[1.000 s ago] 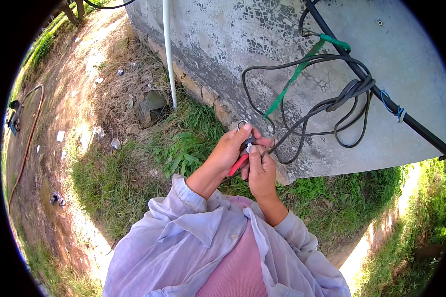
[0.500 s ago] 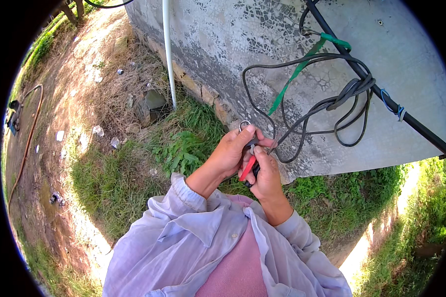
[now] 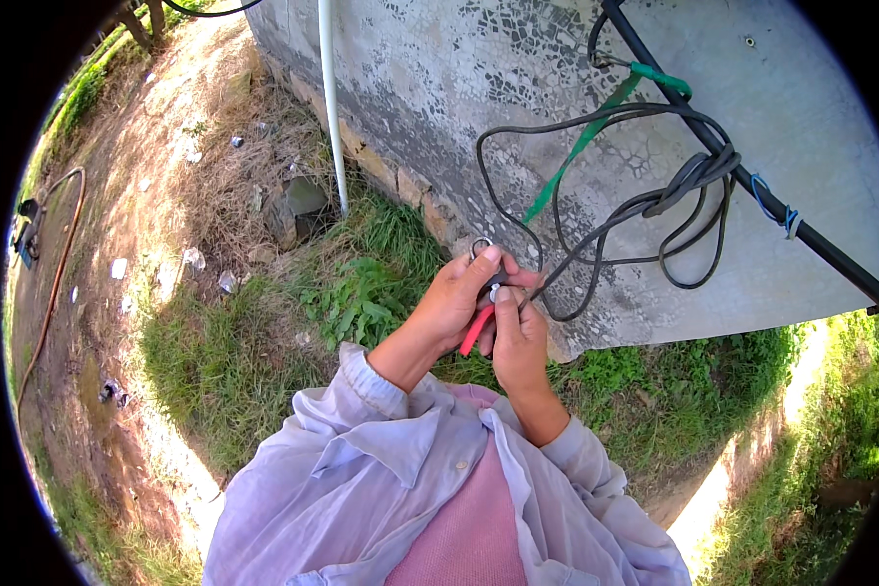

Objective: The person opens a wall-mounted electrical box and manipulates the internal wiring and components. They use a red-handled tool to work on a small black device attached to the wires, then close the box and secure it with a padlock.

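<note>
Left hand (image 3: 459, 301): curled, thumb bent over a small dark fitting (image 3: 501, 278), a metal ring (image 3: 480, 246) showing above the thumb. Right hand (image 3: 521, 347): drawn in close beside it, thumb against a pale bit at the fitting's lower end; whatever else it grips is hidden by the fingers. Red strip-like piece (image 3: 477, 330): slanting down between the two hands; which one holds it cannot be told.

Black cable (image 3: 610, 230): looped in front of a speckled grey wall (image 3: 547, 49), one run reaching the fingers. Green ribbon (image 3: 581, 146): hanging from a thick black pole (image 3: 693, 122), its lower end above the hands. Blue tie (image 3: 789, 217): on the pole, lower right. White pipe (image 3: 330, 98): upright, left of the hands. Leafy weeds (image 3: 361, 303): just beside the left wrist. Brown hose (image 3: 59, 283): far left, on bare ground.
</note>
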